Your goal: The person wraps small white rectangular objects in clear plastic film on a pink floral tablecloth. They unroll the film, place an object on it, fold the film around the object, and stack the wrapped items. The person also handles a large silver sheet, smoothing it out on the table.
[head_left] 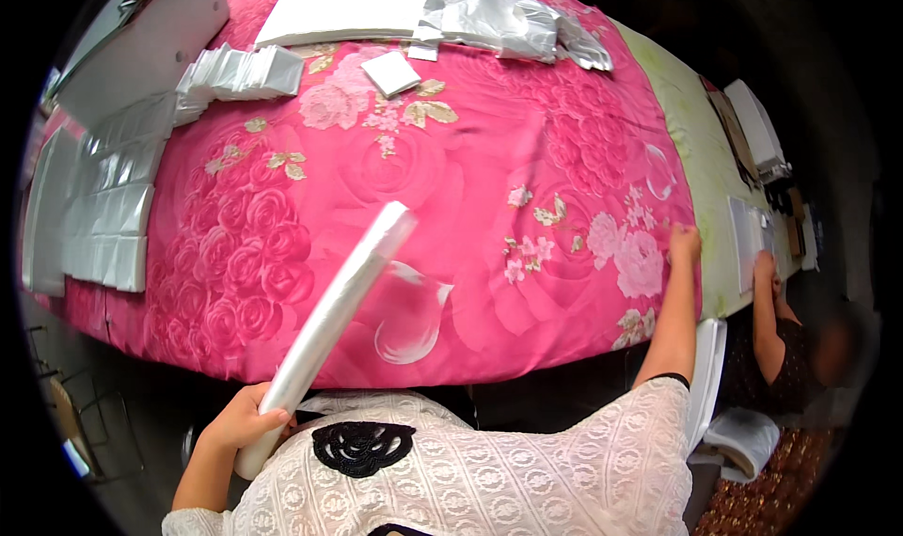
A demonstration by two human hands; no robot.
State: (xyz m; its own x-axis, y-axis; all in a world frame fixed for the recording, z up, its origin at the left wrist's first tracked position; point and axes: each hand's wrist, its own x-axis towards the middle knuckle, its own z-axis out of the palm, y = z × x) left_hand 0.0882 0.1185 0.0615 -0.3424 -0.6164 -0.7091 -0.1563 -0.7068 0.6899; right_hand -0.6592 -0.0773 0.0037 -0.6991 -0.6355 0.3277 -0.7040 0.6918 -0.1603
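My left hand (243, 417) is closed around the lower part of a long roll of whitish plastic film (331, 318). The roll slants up and to the right, its far end above the pink flowered cloth (489, 197). My right arm reaches out to the cloth's right side, where my right hand (686, 244) rests by the border with the pale green cover. Its fingers look closed, and whatever they may hold is hidden.
Rows of plastic-wrapped packets (108, 207) line the left, with more packets (246, 72) behind them. A small white packet (390, 72) lies farther back, near a white stack (343, 9) and silvery plastic bags (499, 23). At right, another person's hands (766, 271) are over the green cover (673, 113).
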